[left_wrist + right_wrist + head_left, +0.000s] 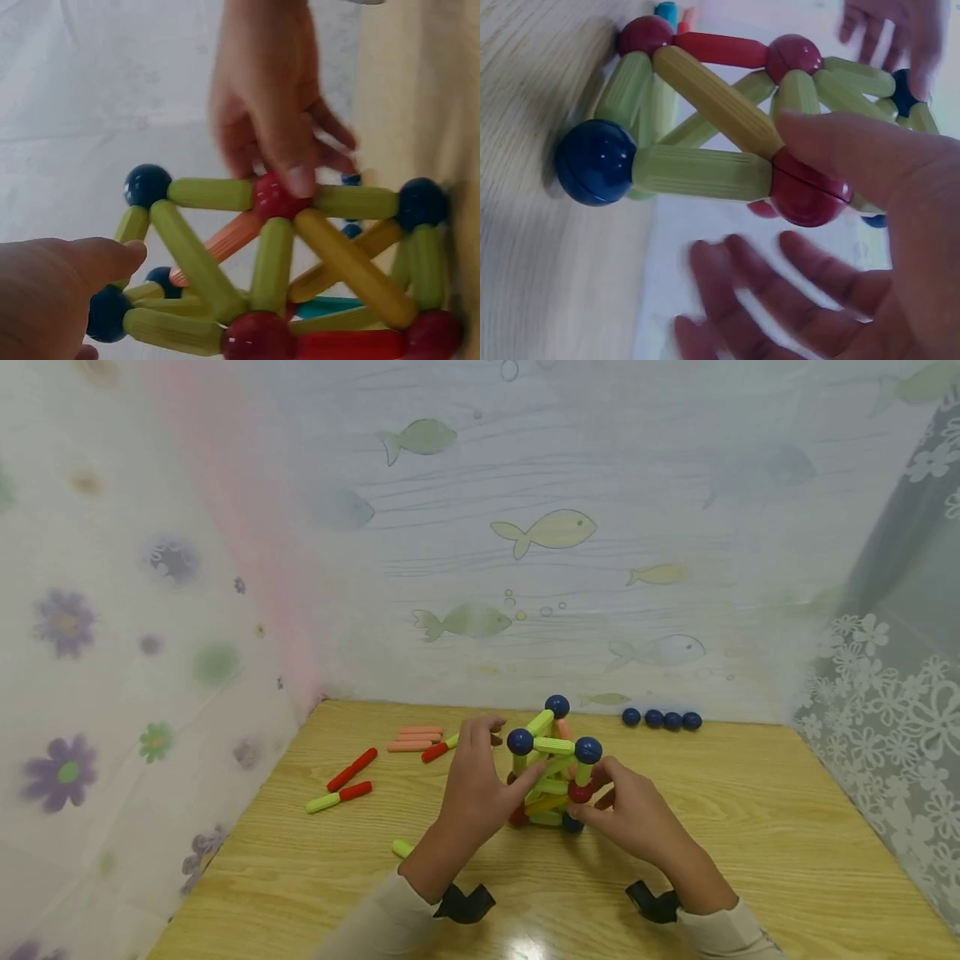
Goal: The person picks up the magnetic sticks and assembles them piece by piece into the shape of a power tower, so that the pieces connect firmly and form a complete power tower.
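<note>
A two-tier frame of magnetic rods and balls stands on the table, with a blue ball at a top corner and a red ball halfway up one side. My right hand is at that side; its thumb lies against the red ball while the other fingers spread apart from it. On the opposite side my left hand has its fingers extended, the thumb close to the upper rods. Whether that thumb touches them I cannot tell. A yellow rod runs diagonally across the lower tier.
Several loose blue balls line the table's back edge at right. To the left lie orange rods, a red pair of rods and a green-and-red pair. A green rod lies partly behind my left wrist.
</note>
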The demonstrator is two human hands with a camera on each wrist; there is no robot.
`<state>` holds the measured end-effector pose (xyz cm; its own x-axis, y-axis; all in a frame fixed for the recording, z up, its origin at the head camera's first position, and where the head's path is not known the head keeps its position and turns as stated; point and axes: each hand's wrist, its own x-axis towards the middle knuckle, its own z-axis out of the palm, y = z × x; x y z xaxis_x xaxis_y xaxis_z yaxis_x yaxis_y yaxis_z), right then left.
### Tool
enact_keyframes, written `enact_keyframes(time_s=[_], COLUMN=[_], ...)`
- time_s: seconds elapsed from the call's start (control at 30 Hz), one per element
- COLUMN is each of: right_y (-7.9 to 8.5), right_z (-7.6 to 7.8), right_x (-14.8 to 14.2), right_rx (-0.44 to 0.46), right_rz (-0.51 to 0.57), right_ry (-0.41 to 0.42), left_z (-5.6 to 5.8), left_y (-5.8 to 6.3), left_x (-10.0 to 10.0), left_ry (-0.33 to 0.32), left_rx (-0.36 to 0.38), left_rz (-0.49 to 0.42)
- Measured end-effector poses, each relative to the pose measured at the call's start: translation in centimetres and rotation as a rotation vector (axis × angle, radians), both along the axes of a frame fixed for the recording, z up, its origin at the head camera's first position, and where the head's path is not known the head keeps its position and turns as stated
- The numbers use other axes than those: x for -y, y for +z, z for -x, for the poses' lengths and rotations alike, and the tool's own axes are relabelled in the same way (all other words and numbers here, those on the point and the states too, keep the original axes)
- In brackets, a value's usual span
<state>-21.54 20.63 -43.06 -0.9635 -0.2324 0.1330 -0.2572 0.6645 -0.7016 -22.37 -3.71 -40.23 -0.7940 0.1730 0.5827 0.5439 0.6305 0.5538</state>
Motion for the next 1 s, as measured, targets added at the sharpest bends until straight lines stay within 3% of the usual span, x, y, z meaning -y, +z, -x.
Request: enact_keyframes(time_s=[0.13,0.3,0.43,0.63,0.73,0.83,1.0], right_y=[0.3,0.5,0.9,2.2,2.7,2.7,1.9], right_z=[-0.1,-0.6,-1.3,-2.0,-1.9,-1.6,-0.8], right_x=[0.1,0.7,1.6,1.6,0.7,-0.1,-0.5], right_rx=[-0.096,-0.103,-0.066,-0.005,0.013,0.012,0.034], right_rz=[-0.012,-0.029,-0.008,0.004,-0.026,-0.034,0.031], right_ry=[-0.005,-0.048,-0.051,0.067,0.004,-0.088,-0.066], left_z=[-1.3,-1.8,-1.3,-0.2,0.4,0.7,1.1], left_y=[-0.9,-1.7,-2.1,-2.8,-3.0,-3.0,-3.2], left_x=[-0.1,-0.4,-0.5,-0.1,0.2,0.7,1.3], left_ry=[0.003,-0.016,-0.065,-0.134,-0.179,-0.238,-0.271], left_rx=[0.109,0.131,0.159,0.198,0.226,0.305,0.416], left_rz=[-0.017,0.011,-0.011,-0.002,0.004,-0.016,-0.007])
